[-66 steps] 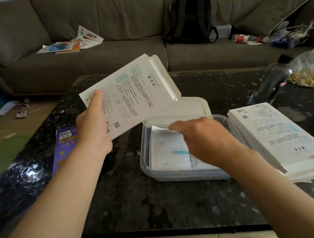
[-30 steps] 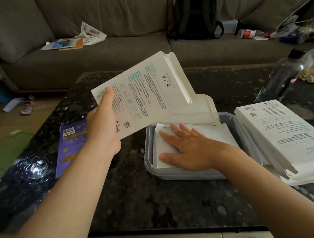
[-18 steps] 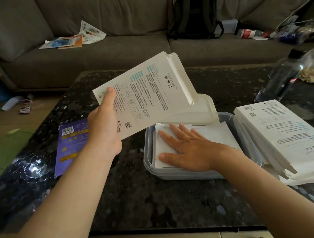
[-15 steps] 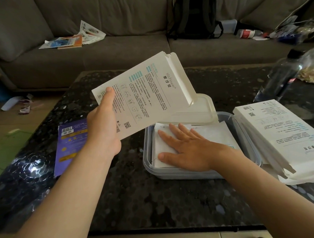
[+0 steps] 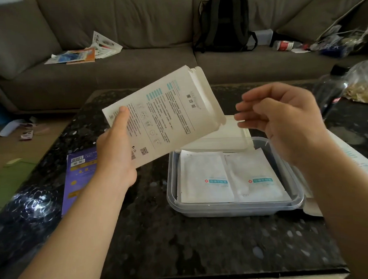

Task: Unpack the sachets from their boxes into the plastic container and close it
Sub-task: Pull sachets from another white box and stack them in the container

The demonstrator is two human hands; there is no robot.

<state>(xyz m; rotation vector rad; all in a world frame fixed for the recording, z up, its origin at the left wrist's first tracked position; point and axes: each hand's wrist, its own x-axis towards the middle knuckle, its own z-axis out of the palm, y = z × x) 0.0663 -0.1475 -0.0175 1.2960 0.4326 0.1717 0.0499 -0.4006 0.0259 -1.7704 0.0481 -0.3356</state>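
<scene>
Right hand point(image 5: 283, 122) now mid-air (box point(image 5: 167, 114) alongside)

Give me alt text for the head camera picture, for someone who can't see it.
The left hand holds an open white box tilted toward a clear plastic container with two white sachets lying side by side; the right hand hovers empty near the box's open end.

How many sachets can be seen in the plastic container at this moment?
2. The left sachet and the right sachet lie flat side by side in the plastic container. Others may be hidden beneath them.
</scene>
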